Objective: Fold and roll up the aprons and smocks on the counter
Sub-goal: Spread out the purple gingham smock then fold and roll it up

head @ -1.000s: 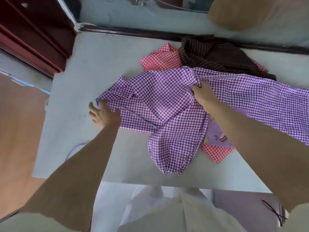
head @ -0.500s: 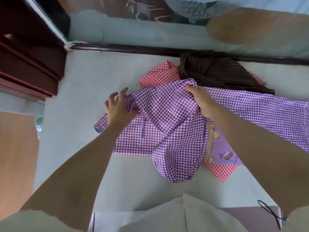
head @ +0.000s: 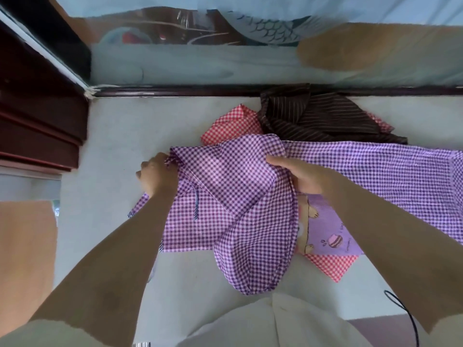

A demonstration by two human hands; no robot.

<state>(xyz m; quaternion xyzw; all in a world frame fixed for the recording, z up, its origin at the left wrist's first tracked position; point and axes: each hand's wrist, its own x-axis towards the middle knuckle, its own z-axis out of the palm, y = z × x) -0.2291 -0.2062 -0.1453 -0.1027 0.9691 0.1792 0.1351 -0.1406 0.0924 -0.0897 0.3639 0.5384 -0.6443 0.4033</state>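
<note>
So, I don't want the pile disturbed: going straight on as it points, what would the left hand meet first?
Likely bare counter, then the dark ledge at the wall. The left hand, gripping a corner of the purple cloth, points away, apparently left of the red cloth, though depth is unclear.

I see bare tabletop left and front of the purple cloth. A dark cabinet walls the left, and brown cloth crowds the back right.
</note>
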